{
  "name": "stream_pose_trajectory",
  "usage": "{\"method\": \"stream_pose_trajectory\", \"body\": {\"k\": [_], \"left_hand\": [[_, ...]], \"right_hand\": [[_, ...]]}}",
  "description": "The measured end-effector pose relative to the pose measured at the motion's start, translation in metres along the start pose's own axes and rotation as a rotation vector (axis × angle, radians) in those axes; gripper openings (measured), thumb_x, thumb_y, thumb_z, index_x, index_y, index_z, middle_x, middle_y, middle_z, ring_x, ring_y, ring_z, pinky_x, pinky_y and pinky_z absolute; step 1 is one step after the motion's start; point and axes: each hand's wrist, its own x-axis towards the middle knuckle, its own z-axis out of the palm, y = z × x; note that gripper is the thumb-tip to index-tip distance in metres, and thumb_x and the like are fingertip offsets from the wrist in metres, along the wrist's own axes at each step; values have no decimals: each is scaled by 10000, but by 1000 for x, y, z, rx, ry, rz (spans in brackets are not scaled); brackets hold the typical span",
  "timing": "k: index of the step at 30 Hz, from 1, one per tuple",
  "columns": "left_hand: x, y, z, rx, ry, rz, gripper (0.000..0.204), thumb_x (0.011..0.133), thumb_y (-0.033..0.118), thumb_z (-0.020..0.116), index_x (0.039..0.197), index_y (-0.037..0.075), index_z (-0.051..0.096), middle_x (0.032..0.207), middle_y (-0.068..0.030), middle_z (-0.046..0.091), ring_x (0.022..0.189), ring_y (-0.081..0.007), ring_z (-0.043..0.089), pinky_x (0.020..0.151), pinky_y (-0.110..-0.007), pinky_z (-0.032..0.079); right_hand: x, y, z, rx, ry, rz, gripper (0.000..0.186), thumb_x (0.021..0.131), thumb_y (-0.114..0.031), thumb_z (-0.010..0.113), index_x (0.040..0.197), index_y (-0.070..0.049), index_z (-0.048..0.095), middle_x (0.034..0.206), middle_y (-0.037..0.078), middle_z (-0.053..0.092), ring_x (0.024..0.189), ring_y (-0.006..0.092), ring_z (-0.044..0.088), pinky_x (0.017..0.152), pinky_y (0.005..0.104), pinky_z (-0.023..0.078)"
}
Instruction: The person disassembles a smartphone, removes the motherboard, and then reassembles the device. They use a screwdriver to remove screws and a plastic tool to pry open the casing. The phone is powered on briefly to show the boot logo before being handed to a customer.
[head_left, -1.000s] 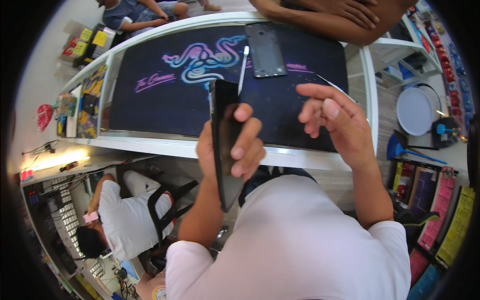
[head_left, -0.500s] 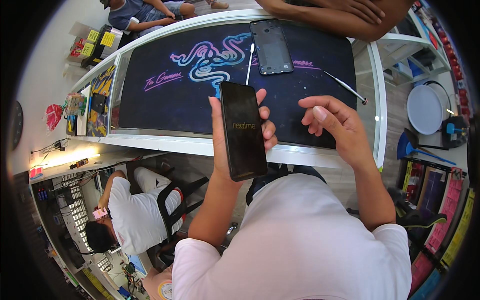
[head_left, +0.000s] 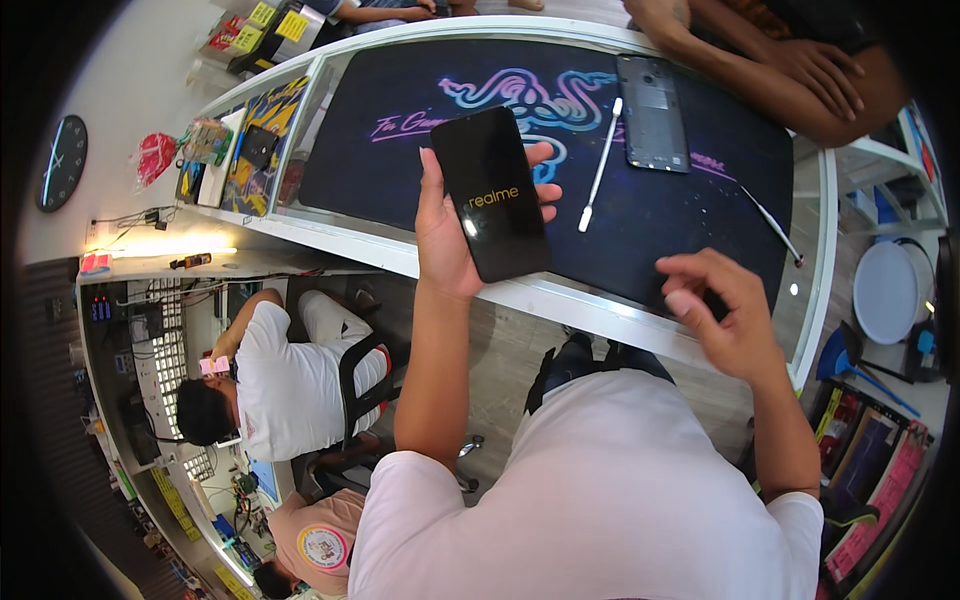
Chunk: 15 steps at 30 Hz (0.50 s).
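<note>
In my left hand is a black smartphone, held upright above the near side of the dark desk mat. Its screen is dark, with a glowing word in yellow across the middle. My fingers wrap its right edge and my thumb lies along the left. My right hand hovers over the counter's near right edge, fingers loosely curled, thumb apart, nothing in it. A dark phone back cover lies inside-up on the mat. Left of it is a slim white-and-silver pry tool; to the right lies a thin screwdriver.
Across the counter, another person's folded arms rest on the far right edge. The white counter frame runs along the near side. At left, a person in a white shirt sits at a cluttered workbench.
The view has shifted, so the counter and its items appear farther right. My left hand has tilted the phone, uncovering the whole pry tool. My right hand is lower, closer to the near edge.
</note>
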Motion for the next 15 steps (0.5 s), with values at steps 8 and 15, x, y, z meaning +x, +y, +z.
{"method": "stream_pose_trajectory", "body": {"k": [8,15], "left_hand": [[10,24,-19,110,81,90,858,1073,717,241,1534,23,449,1265,-240,687,1000,-324,762,890,-451,637],[13,23,-16,177,145,86,904,1064,734,226,1507,-16,468,1233,-246,701,980,-312,765,871,-429,644]], "right_hand": [[75,3,60,-209,-214,-538,227,888,-144,785,1088,-44,745,919,102,705,796,280,667,728,368,531],[82,14,57,17,-272,-245,187,877,-66,755,1059,-23,760,821,84,676,715,220,643,670,335,509]]}}
